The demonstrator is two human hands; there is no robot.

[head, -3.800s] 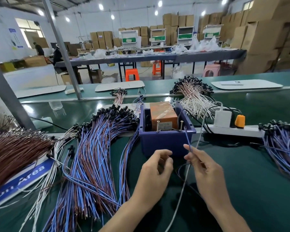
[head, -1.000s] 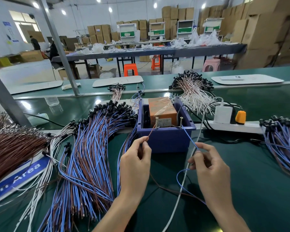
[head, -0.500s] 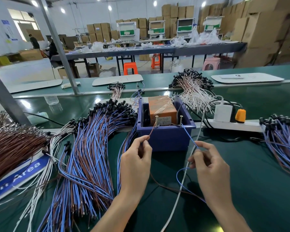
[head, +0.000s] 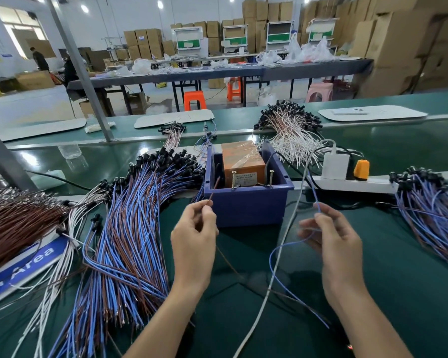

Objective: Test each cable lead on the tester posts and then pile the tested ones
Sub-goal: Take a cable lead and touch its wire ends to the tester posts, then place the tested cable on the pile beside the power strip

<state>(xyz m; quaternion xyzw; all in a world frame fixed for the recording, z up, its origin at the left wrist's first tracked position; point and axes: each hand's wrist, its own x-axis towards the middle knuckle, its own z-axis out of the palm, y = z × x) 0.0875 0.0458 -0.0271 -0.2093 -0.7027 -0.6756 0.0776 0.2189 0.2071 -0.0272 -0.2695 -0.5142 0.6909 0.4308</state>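
while left hand [head: 194,244] pinches brown lead [head: 214,190], blue lead [head: 316,198] looped

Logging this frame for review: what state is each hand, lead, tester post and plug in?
left hand: pinches brown lead, tip apart from left post.
right hand: pinches blue lead, tip apart from right post.
white charger: plugged into power strip.
orange plug: plugged into the same strip.

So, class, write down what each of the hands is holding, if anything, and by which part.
Left hand pinches the brown lead just below its upper tip; right hand pinches the blue lead the same way.
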